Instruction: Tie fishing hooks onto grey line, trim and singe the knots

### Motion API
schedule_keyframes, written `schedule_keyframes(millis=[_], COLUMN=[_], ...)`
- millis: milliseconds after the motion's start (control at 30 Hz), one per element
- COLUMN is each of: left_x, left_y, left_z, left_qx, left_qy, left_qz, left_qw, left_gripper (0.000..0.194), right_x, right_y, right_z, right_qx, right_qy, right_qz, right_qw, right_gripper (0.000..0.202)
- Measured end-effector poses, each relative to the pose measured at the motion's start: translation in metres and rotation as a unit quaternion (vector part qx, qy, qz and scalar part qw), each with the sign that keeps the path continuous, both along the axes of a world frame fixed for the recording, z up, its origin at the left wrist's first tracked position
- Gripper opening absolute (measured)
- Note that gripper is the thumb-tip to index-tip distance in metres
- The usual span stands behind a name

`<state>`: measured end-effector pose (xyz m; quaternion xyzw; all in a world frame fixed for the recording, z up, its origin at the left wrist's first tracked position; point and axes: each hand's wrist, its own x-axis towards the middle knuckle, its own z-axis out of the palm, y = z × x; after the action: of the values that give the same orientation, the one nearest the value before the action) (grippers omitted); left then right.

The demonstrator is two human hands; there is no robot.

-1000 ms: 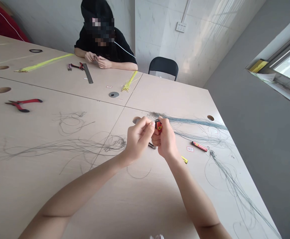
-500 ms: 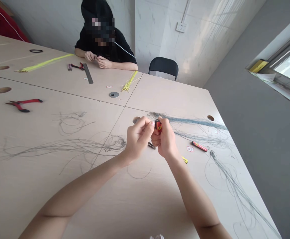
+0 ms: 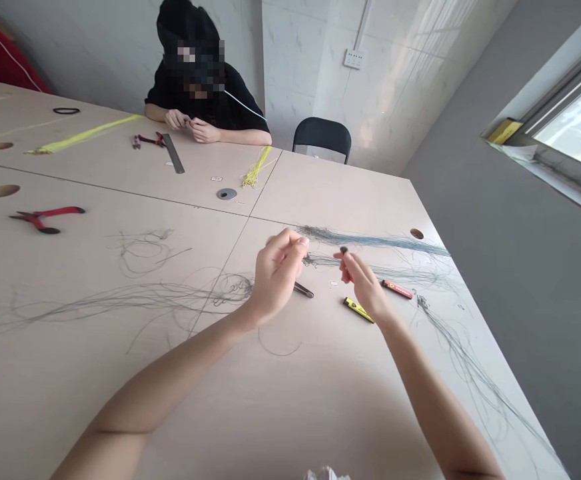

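Note:
My left hand is raised over the table in a pinch; whatever its fingertips hold is too small to make out. To its right, my right hand is closed around a small red lighter with a dark top, mostly hidden by the fingers. The hands are apart. Below my right hand lies a yellow lighter, and a red one rests just right of it. A dark metal tool lies between the hands. Blue-grey strands spread behind my right hand.
Thin dark strands stretch left, and another bundle runs along the right edge. Red-handled pliers lie far left. Across the table, a person in black sits near a ruler and yellow strands. A chair stands behind.
My right hand has moved right, away from my left hand, with the red lighter in it. The yellow lighter now shows more fully. My left hand stays nearly in place, still pinched.

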<state>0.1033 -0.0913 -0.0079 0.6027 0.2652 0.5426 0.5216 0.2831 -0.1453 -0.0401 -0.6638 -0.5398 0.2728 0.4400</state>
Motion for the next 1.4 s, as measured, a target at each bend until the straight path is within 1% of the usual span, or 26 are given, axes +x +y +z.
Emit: schedule_keyframes(millis=[33,100,167,233,333,400,467,533,567,600,667,700,767,833,867,933,1133,1267,1400], left_x=[0.0,0.002,0.005,0.007,0.011,0.013,0.015,0.016,0.017,0.017,0.018,0.018,0.018,0.018,0.017,0.017,0.018,0.018,0.018], left_y=[0.0,0.0,0.0,-0.002,-0.003,-0.003,-0.003,-0.004,-0.005,-0.005,-0.007,-0.007,-0.009,-0.01,-0.01,-0.01,-0.01,-0.011,-0.012], left_z=[0.002,0.006,0.009,0.01,0.007,0.002,-0.004,-0.009,-0.01,-0.012,-0.012,-0.012,-0.011,-0.009,-0.008,-0.007,-0.009,-0.01,-0.009], left_qx=[-0.026,-0.092,-0.161,-0.217,-0.288,-0.338,-0.372,-0.388,-0.392,-0.398,-0.407,-0.409,-0.411,-0.41,-0.408,-0.405,-0.404,-0.411,-0.416], left_qy=[-0.001,0.0,0.0,0.001,0.01,0.018,0.026,0.032,0.035,0.038,0.046,0.051,0.057,0.059,0.06,0.064,0.074,0.073,0.082], left_qz=[-0.018,-0.069,-0.124,-0.168,-0.218,-0.252,-0.276,-0.288,-0.292,-0.296,-0.303,-0.306,-0.31,-0.31,-0.309,-0.305,-0.3,-0.303,-0.302], left_qw=[0.999,0.993,0.979,0.962,0.932,0.907,0.886,0.875,0.871,0.868,0.861,0.858,0.855,0.856,0.857,0.859,0.861,0.857,0.854], left_gripper=[0.031,0.03,0.029,0.029,0.029,0.03,0.031,0.031,0.032,0.032,0.034,0.035,0.037,0.036,0.035,0.035,0.036,0.032,0.034], right_x=[0.011,0.034,0.054,0.071,0.088,0.093,0.091,0.08,0.071,0.06,0.036,0.025,0.006,-0.006,-0.009,-0.011,-0.009,-0.007,-0.006], right_y=[-0.01,-0.031,-0.052,-0.072,-0.093,-0.099,-0.099,-0.095,-0.092,-0.088,-0.081,-0.077,-0.07,-0.065,-0.062,-0.057,-0.05,-0.049,-0.048], right_z=[-0.013,-0.034,-0.049,-0.059,-0.07,-0.075,-0.077,-0.07,-0.063,-0.053,-0.029,-0.016,0.006,0.019,0.022,0.023,0.016,0.016,0.017], right_qx=[-0.002,-0.003,0.003,0.008,0.012,0.019,0.032,0.056,0.071,0.097,0.149,0.173,0.214,0.245,0.253,0.258,0.258,0.266,0.262], right_qy=[-0.112,-0.174,-0.22,-0.263,-0.311,-0.34,-0.366,-0.371,-0.359,-0.329,-0.26,-0.251,-0.289,-0.337,-0.356,-0.377,-0.394,-0.398,-0.409], right_qz=[-0.002,-0.029,-0.06,-0.082,-0.105,-0.116,-0.122,-0.117,-0.108,-0.095,-0.045,-0.018,0.0,-0.005,-0.011,-0.017,-0.021,-0.011,0.004], right_qw=[0.994,0.984,0.974,0.961,0.944,0.933,0.922,0.919,0.924,0.934,0.953,0.952,0.933,0.909,0.9,0.89,0.882,0.878,0.874], right_gripper=[0.05,0.047,0.047,0.048,0.05,0.049,0.046,0.04,0.036,0.031,0.022,0.019,0.016,0.014,0.014,0.013,0.011,0.012,0.011])
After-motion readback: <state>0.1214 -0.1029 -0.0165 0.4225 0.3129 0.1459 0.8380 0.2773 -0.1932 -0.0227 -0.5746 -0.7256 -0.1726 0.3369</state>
